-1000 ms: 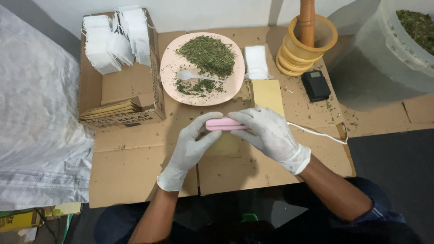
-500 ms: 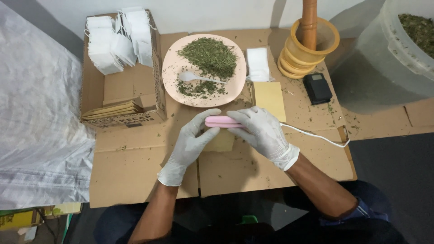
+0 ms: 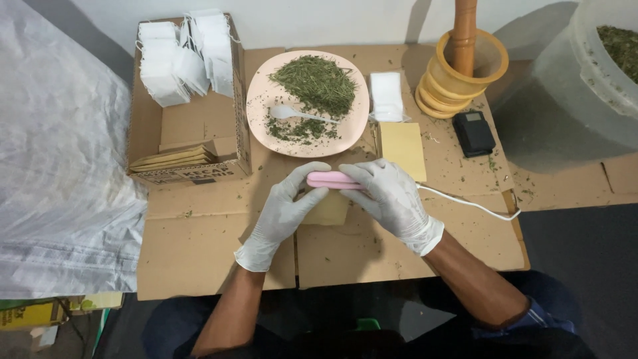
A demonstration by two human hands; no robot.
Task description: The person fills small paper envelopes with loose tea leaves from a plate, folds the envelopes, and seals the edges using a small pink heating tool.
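Both my hands wear pale gloves. My right hand [image 3: 392, 199] presses down on a pink handheld sealer [image 3: 327, 179] with a white cord [image 3: 472, 205] trailing right. My left hand [image 3: 282, 213] rests at the sealer's left end, fingers over a tan paper pouch [image 3: 330, 209] that lies under the sealer on the cardboard. Just beyond stands a pink plate [image 3: 260, 106] with dried green herb [image 3: 314, 83] and a white spoon [image 3: 292, 114].
A cardboard box [image 3: 193, 133] at the left holds white filter bags and tan pouches. A tan pouch [image 3: 403, 149], a white packet [image 3: 386, 96], a black scale [image 3: 473, 133], a yellow mortar with wooden pestle [image 3: 465, 66] and a large tub of herb [image 3: 585, 80] are at the right. White sack at far left.
Both hands stay clamped on the pink sealer over the pouch; only the camera view has shifted slightly.
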